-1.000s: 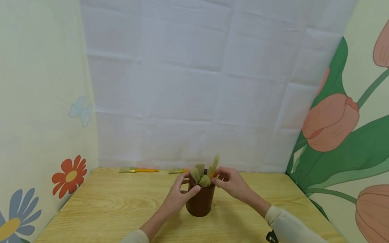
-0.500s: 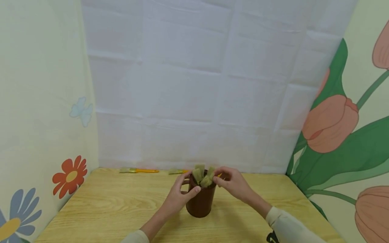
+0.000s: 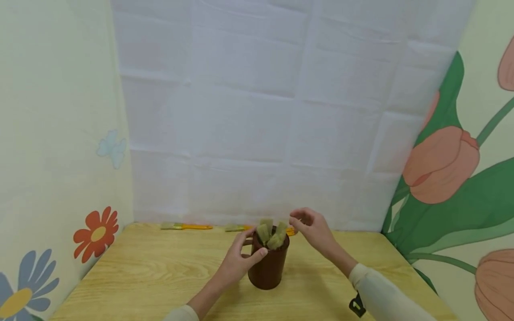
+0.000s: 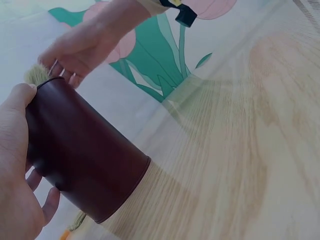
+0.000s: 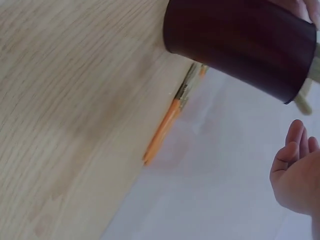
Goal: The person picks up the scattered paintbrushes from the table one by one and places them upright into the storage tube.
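My left hand [image 3: 236, 263] grips a dark brown cup [image 3: 267, 271] by its rim and side, with the thumb at the front edge. The cup stands upright on the wooden table. Several paintbrushes [image 3: 276, 240] stick out of it, pale bristles up, their handles hidden inside. In the left wrist view, the left thumb lies by the rim next to pale bristles [image 4: 37, 74]. Just right of the cup and above its rim, my right hand [image 3: 317, 231] hovers with loosely bent fingers and nothing in them. The right wrist view shows it apart from the cup [image 5: 240, 45].
Flat paintbrushes with orange handles lie along the table's back edge: one at the left [image 3: 186, 226], others [image 3: 237, 228] partly behind the cup. A white cloth [image 3: 241, 111] hangs behind the table [image 3: 168, 267]. Flower-patterned panels stand at both sides.
One second ago my right hand held an upright paintbrush at the cup's right rim. That brush has gone down into the cup; the hand has let go and moved up and right.
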Tool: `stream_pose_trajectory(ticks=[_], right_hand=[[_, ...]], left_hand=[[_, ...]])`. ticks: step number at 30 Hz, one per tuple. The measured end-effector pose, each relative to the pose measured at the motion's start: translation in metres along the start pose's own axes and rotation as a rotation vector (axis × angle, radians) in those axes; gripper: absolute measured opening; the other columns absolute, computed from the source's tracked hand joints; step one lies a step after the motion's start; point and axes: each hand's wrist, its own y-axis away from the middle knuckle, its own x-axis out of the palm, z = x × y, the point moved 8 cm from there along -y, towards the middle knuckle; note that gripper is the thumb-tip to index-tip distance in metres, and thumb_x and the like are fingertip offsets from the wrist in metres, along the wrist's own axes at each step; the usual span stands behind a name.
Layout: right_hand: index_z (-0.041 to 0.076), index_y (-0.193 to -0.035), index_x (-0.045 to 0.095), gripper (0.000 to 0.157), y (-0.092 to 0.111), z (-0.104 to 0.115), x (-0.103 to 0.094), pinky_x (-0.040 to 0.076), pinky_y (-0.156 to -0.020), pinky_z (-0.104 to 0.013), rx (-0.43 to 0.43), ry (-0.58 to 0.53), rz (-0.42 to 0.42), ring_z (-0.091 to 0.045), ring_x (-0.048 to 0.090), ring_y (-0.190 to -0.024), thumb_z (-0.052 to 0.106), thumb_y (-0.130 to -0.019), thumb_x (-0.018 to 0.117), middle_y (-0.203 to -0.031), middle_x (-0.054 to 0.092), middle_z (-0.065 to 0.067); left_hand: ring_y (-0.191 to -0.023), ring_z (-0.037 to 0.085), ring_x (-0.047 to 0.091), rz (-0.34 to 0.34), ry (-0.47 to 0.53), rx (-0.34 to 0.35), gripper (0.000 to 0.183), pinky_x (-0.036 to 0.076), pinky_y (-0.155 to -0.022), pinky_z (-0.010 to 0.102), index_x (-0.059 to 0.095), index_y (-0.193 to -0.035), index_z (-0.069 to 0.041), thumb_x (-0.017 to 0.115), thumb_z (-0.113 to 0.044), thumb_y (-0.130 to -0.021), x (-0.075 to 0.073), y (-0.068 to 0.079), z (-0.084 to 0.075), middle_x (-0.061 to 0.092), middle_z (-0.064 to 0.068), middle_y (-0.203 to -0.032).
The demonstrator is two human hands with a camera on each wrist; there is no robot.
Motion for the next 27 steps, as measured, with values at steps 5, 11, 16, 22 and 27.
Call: stream_pose_trajectory(ticks=[5,11,16,22,27], right_hand=[[0.006,-0.115,0.07,0.02,-0.01,-0.02,0.005,0.055,-0.074,-0.035,0.024,-0.034,-0.02,-0.022,0.067,-0.08,0.021,-0.101,0.068,-0.098,0.07,-0.01],[0.003,-0.117,0.069,0.02,-0.019,-0.053,0.017,0.056,-0.078,-0.042,0.055,0.015,-0.016,-0.033,0.068,-0.093,0.016,-0.102,0.066,-0.105,0.068,-0.007],[0.001,-0.128,0.066,0.029,-0.021,-0.079,0.034,0.054,-0.085,-0.048,0.041,0.174,0.044,-0.031,0.064,-0.106,0.009,-0.101,0.063,-0.121,0.066,-0.011],[0.01,-0.133,0.064,0.03,-0.02,-0.088,0.062,0.05,-0.093,-0.053,-0.131,0.282,0.27,-0.031,0.06,-0.117,0.018,-0.103,0.064,-0.129,0.063,-0.008],[0.01,-0.132,0.065,0.034,-0.016,-0.09,0.074,0.05,-0.095,-0.049,-0.228,0.297,0.393,-0.027,0.063,-0.115,0.024,-0.101,0.068,-0.126,0.066,-0.006]], left_hand=[[-0.133,0.03,0.043,0.012,0.008,-0.009,0.068,0.047,-0.096,0.051,0.039,-0.155,-0.025,0.072,-0.039,-0.098,0.001,0.001,-0.003,0.034,0.007,-0.154],[-0.134,0.032,0.041,0.021,0.03,-0.014,0.068,0.047,-0.096,0.053,0.038,-0.156,-0.024,0.071,-0.039,-0.098,0.002,0.001,-0.004,0.033,0.007,-0.155],[-0.134,0.033,0.041,0.017,0.036,-0.013,0.07,0.047,-0.096,0.053,0.037,-0.156,-0.022,0.072,-0.038,-0.098,0.003,0.001,-0.001,0.033,0.008,-0.155],[-0.134,0.032,0.041,0.014,0.04,-0.019,0.069,0.047,-0.095,0.054,0.038,-0.155,-0.024,0.071,-0.04,-0.098,0.003,0.0,-0.001,0.033,0.007,-0.154],[-0.135,0.031,0.041,0.02,0.039,-0.018,0.068,0.046,-0.096,0.053,0.038,-0.155,-0.026,0.071,-0.04,-0.098,0.004,-0.001,-0.001,0.034,0.006,-0.154]])
